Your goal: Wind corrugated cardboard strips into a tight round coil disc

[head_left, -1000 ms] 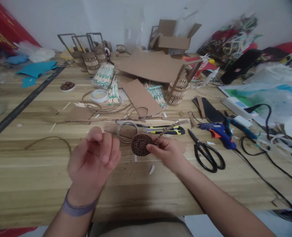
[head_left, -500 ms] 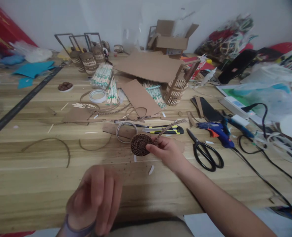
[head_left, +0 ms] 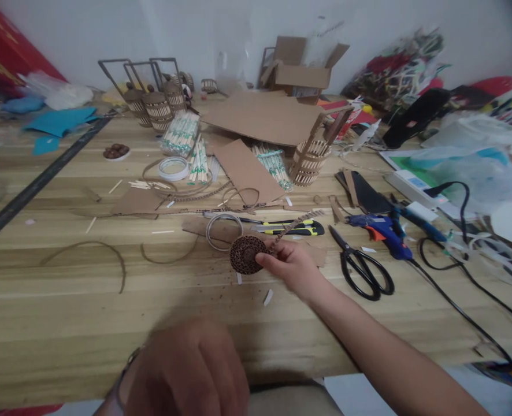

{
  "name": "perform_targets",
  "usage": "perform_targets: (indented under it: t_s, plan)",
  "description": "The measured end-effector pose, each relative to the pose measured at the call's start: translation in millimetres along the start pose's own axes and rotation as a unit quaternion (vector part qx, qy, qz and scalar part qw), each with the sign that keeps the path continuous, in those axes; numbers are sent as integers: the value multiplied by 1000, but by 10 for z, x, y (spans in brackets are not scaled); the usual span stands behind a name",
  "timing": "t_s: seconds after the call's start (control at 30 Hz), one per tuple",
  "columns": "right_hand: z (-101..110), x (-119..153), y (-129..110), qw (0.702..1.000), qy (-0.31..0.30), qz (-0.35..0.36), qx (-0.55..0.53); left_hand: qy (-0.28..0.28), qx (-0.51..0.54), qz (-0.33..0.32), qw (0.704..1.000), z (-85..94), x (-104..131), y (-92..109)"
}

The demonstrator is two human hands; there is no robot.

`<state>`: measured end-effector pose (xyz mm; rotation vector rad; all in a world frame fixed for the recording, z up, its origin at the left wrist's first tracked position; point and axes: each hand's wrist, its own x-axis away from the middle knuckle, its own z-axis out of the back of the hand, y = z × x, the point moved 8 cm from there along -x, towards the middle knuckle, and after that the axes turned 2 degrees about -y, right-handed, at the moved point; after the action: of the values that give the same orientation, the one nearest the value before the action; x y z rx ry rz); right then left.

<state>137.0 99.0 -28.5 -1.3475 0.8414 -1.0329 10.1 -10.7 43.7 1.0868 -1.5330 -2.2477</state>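
Note:
Between the thumb and fingers of my right hand (head_left: 293,266) is a coiled cardboard disc (head_left: 244,255), held above the table. It is a tight spiral of corrugated strip, with a loose tail (head_left: 297,225) running up to the right. My left hand (head_left: 190,370) is low and close to the camera, apart from the disc. Its fingers bend downward, blurred, and their tips are hidden. Just behind the disc lie a tape ring (head_left: 224,232) and a yellow-and-black utility knife (head_left: 301,229).
Black scissors (head_left: 364,268) and a blue glue gun (head_left: 381,231) with its cord lie to the right. Small stick-covered buckets (head_left: 310,162) stand farther back. Bundled sticks (head_left: 180,133), cardboard sheets (head_left: 260,115) and a white tape roll (head_left: 172,169) fill the middle.
My left hand has moved right and nearer the camera, its back now turned up. My right hand and the disc have stayed almost still.

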Motion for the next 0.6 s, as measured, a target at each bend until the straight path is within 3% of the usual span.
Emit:
perform_targets:
  t_s: [0.03, 0.1, 0.17, 0.2, 0.27, 0.33, 0.43, 0.6]
  plan:
    - [2, 3, -5, 1000, 2, 0, -2, 12, 24, -13, 1000, 61, -81, 117]
    - [16, 11, -21, 1000, 9, -1, -9, 93, 3, -9, 996, 269, -227, 241]
    - [22, 23, -45, 1000, 9, -3, -22, 173, -179, 30, 968, 446, -325, 240]
    - [20, 30, -61, 1000, 7, -3, -27, 222, -312, 50, 922, 527, -341, 233]
    - [13, 48, -94, 1000, 2, 1, -29, 233, -520, 77, 818, 526, -394, 133]
    - [12, 70, -118, 1000, 7, 4, -11, 186, -593, 114, 775, 461, -438, -107]
    - [1, 100, -124, 1000, 18, -1, 13, 174, -596, 144, 770, 430, -419, -338]
    - [-51, 116, -121, 999, 17, -16, -49, 215, -544, 155, 796, 521, -336, -361]
